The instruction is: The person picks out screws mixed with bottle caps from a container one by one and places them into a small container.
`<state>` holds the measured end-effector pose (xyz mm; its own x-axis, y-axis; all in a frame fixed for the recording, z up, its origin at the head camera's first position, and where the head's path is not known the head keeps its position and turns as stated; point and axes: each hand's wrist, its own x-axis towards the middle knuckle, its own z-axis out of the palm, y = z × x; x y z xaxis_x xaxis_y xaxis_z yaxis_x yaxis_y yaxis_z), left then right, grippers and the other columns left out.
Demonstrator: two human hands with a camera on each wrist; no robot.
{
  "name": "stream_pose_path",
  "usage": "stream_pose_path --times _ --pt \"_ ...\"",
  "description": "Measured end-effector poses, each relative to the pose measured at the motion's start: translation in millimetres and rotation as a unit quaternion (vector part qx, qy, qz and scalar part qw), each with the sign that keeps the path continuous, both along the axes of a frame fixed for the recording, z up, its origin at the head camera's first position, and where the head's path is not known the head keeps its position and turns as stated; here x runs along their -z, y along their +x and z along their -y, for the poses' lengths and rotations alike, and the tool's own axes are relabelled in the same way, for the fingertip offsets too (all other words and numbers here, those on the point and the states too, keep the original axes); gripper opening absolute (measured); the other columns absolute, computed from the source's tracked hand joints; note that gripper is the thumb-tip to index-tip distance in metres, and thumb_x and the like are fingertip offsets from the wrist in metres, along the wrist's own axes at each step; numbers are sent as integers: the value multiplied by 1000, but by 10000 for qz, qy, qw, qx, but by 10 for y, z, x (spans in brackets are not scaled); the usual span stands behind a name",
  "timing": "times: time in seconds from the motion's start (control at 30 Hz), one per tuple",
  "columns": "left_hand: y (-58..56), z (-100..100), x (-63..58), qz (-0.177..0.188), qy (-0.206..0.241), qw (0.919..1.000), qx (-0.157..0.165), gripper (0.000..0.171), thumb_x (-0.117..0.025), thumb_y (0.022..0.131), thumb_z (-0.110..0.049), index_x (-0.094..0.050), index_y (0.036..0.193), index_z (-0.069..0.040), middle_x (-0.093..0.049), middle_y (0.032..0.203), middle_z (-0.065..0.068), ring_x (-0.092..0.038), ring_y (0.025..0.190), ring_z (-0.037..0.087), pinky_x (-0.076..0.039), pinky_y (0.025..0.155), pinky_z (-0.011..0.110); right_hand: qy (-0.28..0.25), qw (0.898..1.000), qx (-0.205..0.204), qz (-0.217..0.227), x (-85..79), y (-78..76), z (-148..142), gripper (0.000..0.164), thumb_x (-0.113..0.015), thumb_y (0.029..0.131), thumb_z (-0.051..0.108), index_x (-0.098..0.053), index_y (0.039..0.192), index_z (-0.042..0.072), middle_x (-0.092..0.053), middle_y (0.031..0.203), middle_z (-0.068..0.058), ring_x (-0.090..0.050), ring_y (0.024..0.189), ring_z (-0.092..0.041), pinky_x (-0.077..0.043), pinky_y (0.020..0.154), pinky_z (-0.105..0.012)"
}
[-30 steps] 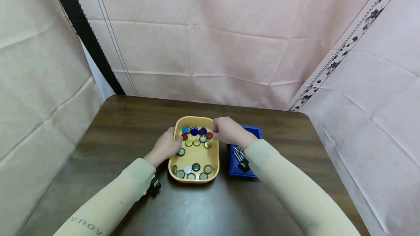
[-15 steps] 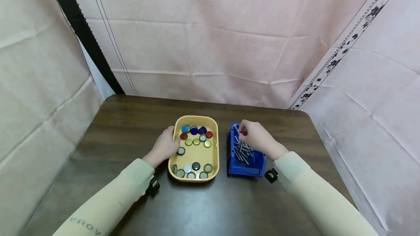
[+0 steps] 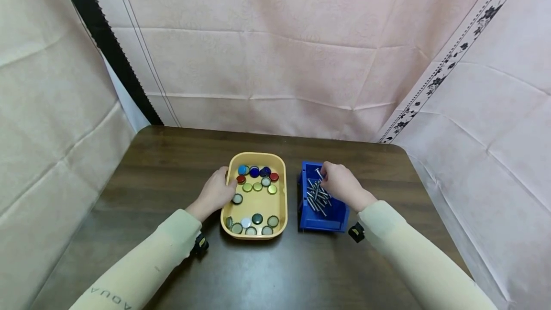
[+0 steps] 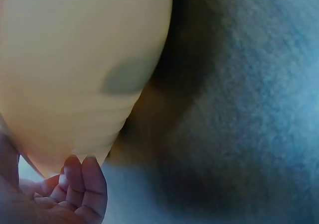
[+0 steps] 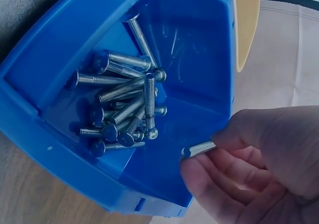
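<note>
My left hand [image 3: 215, 190] grips the left side of a yellow tray [image 3: 254, 204], with the thumb over the rim. In the left wrist view its fingers [image 4: 89, 184] curl against the tray's outer wall [image 4: 75, 84]. Inside the tray lie several bottle caps [image 3: 257, 186] in blue, red, yellow-green, white and dark green. At the far end of a blue bin [image 3: 323, 224], my right hand [image 3: 344, 186] is above the rim. It pinches a metal bolt [image 5: 202, 148] between thumb and fingers, and the bolt's other end is hidden in the hand. Several similar bolts [image 5: 132, 99] lie heaped in the bin.
Tray and bin stand side by side on a dark wooden table [image 3: 172, 157], with a narrow gap between them. Behind the table hangs a pale cloth [image 3: 275, 61], and more cloth hangs at both sides.
My right hand has moved right from the tray's far right corner to the blue bin, with a bolt in its fingers. The left hand has stayed on the tray.
</note>
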<state>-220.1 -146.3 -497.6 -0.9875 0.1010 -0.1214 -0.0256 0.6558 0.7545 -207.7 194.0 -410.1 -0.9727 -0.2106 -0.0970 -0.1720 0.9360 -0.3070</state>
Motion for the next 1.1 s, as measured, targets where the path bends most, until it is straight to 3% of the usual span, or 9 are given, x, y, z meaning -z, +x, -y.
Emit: stream_pose_path --times 0.17,0.43,0.6,0.8,0.9,0.97,1.1 --pt "-32 16 -10 -143 -53 9999 25 50 -51 98 -28 -40 139 -1 -52 114 15 -56 97 27 -53 75 39 165 9998 3 140 22 -9 26 17 -64 86 3 -59 103 0 -61 85 -8 -54 69 -20 -49 66 -36" --pt "-20 32 -40 -57 -81 9999 46 55 -53 98 -28 -36 142 -1 -52 106 14 -57 88 25 -52 66 33 375 9991 -53 213 85 -11 65 18 -65 86 4 -59 103 0 -61 87 -8 -55 70 -19 -51 66 -36" --pt "-45 49 -91 -273 -233 9993 68 56 -56 96 -27 -38 141 -1 -52 97 12 -55 79 23 -49 61 32 532 9982 -59 271 78 -17 82 17 -63 87 2 -60 104 -1 -62 87 -9 -56 69 -18 -51 65 -36" --pt "-15 102 -176 -751 -556 9956 50 58 -57 95 -28 -38 142 -1 -50 103 14 -51 88 26 -46 71 39 610 9978 46 248 84 2 96 38 -62 89 4 -53 126 -2 -65 109 -19 -61 75 -19 -55 69 -40" --pt "43 115 -230 -1081 -866 9903 47 61 -58 94 -31 -36 144 -2 -48 111 17 -46 98 30 -44 81 45 709 9974 91 -32 105 23 100 40 -64 89 7 -52 127 -2 -66 107 -18 -62 74 -21 -55 64 -41" --pt "96 113 -273 -1349 -1160 9840 77 67 -59 93 -34 -33 145 -2 -45 118 20 -42 103 33 -42 87 49 705 9964 28 -463 116 37 111 37 -66 89 12 -54 121 -2 -66 100 -17 -63 74 -24 -55 62 -43" --pt "209 110 -332 -1869 -2063 9603 204 82 -57 91 -47 -24 151 -4 -38 134 26 -36 121 42 -31 100 59 699 9868 -160 -1451 150 45 159 39 -67 90 25 -55 117 -1 -63 100 -17 -63 85 -32 -54 69 -47"
